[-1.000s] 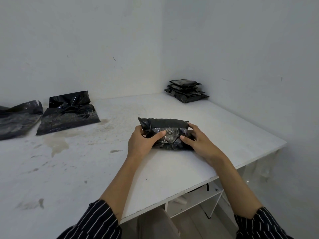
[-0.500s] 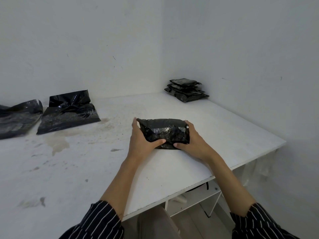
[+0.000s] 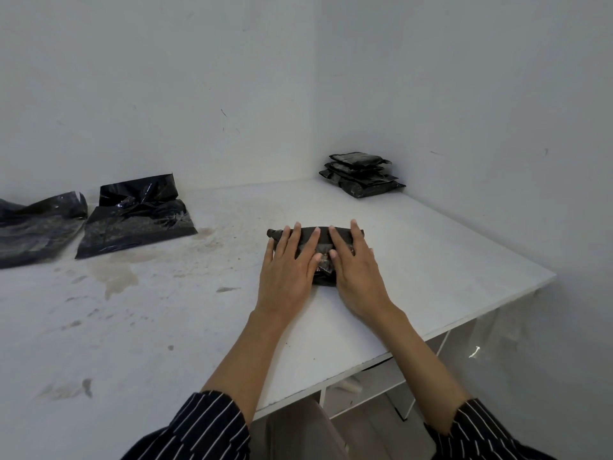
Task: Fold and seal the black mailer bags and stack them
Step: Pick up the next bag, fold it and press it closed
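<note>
**Both palms flat on a folded mailer**

Folded black mailer bag (image 3: 324, 278) lies on the white table (image 3: 166, 327), right of centre, near the front edge. Left hand (image 3: 287, 270) and right hand (image 3: 356, 270) rest side by side on top of it, palms down, fingers straight and slightly spread, pressing rather than gripping. Thumbs nearly meet over the bag's middle. Bag ends show beyond the fingertips; its left tip pokes out past the left hand.

Stack of folded bags (image 3: 363, 175) sits in the far right corner against the wall, well apart from the hands. Two unfolded bags lie flat at far left: one (image 3: 136, 220) nearer centre, another (image 3: 36, 227) cut off by the frame edge. Tabletop stained and scuffed. Dark striped sleeves (image 3: 205, 426) at both forearms.
</note>
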A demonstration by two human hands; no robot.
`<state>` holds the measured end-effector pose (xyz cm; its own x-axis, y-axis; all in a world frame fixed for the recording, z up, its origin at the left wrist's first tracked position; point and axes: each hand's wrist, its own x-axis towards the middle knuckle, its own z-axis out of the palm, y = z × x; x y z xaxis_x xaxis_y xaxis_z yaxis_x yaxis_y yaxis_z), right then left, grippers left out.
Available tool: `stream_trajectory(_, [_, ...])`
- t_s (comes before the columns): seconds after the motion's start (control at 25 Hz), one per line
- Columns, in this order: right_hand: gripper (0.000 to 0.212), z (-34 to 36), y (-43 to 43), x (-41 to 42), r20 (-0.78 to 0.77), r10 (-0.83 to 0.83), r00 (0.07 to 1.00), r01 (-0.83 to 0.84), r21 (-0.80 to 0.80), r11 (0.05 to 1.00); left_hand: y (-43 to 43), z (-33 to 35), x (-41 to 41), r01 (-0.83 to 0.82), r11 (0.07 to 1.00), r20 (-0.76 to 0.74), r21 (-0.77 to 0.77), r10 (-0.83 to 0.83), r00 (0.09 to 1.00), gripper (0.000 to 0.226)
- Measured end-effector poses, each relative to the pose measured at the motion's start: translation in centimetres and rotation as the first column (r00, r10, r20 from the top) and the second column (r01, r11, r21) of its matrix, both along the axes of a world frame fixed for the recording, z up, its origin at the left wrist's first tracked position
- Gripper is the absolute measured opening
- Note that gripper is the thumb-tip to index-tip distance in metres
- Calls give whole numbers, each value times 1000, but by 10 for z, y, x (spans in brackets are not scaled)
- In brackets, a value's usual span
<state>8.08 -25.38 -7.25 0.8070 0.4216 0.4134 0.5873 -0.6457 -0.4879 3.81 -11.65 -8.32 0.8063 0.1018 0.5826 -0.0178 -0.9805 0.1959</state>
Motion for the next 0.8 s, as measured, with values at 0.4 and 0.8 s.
stream_trajectory(0.4, [68,-2,-17,19,-419,-132,898,190,100,977,2,10,-15,-450,865,-229,-220,403,886,66])
stream_trajectory(0.8, [33,43,-35,26,-582,248,774,184,582,792,10,37,-5,72,267,46,-961,-102,994,21])
